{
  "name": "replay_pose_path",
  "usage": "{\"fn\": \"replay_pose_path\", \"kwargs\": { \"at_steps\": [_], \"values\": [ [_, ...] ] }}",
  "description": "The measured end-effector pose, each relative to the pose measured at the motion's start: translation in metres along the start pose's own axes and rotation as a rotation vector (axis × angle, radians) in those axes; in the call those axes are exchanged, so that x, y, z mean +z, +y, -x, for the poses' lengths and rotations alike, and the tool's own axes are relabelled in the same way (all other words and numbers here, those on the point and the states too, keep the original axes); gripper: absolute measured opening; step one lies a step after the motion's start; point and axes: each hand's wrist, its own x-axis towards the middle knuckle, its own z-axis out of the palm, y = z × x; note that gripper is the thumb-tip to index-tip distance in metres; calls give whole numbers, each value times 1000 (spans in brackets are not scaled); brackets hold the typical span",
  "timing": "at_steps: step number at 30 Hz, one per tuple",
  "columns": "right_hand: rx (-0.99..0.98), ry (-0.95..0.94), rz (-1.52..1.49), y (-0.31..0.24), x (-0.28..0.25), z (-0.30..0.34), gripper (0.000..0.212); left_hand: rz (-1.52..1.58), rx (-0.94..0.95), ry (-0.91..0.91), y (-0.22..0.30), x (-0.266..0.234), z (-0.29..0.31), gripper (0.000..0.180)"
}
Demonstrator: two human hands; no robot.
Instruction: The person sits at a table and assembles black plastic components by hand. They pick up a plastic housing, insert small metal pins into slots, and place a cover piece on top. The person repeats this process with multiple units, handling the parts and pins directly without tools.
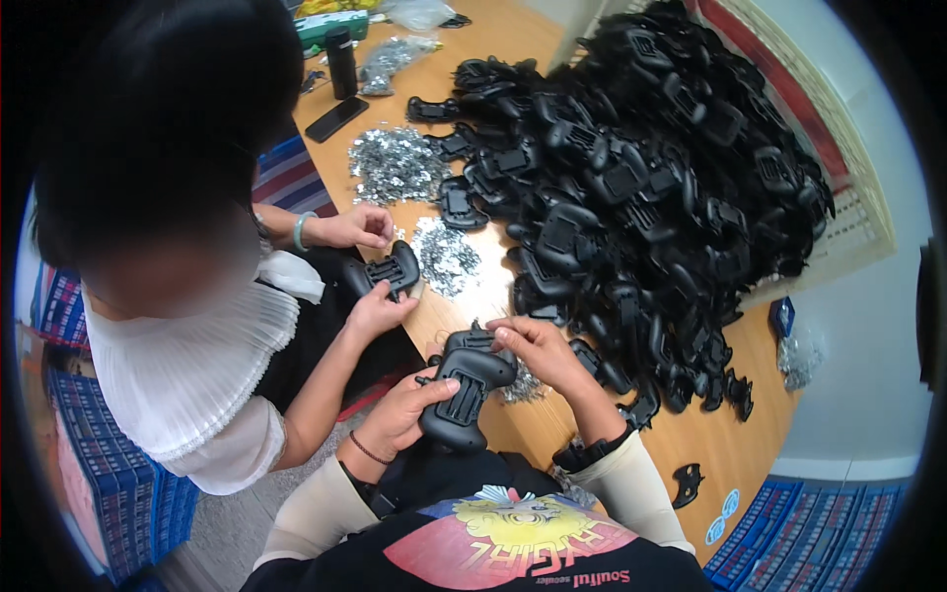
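Observation:
My left hand (402, 412) is closed around a black game controller shell (456, 426), its slotted battery bay facing up. A second black controller shell (472, 340) lies just beyond it, partly covered by the first. My right hand (543, 353) is over that far shell with thumb and forefinger pinched together; whatever is between them is too small to make out. Small silvery metal pieces (523, 387) lie on the table under my right hand. Beyond it are two more heaps of them, a nearer pile (446, 259) and a farther pile (395, 166).
On my left, a co-worker holds another controller shell (393, 271). A big heap of black shells (631, 187) covers the table's right side, against a cream crate (868, 217). A phone (336, 118) and black bottle (341, 61) stand far left. Blue crates (809, 538) are lower right.

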Motion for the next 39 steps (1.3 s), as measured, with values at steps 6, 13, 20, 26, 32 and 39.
{"fn": "replay_pose_path", "kwargs": {
  "at_steps": [6, 13, 20, 26, 32, 39],
  "values": [
    [-147, 274, 320, 25, -7, -115, 22, 9, 37, 110, 14, -17, 9, 34],
    [-306, 404, 500, 25, 4, -246, 14, -91, 48, 211, 34, -22, 12, 27],
    [-261, 372, 701, 13, 18, -304, 18, -97, 53, 304, 48, -32, 15, 28],
    [-204, 337, 797, 3, 18, -327, 18, -123, 82, 336, 47, -42, 15, 33],
    [-284, 451, 574, 12, -10, -337, 17, -50, 156, 363, 53, -33, 10, 32],
    [109, 102, -400, -18, -27, -295, 14, -74, 336, 286, 65, -20, 6, 48]
  ]
}}
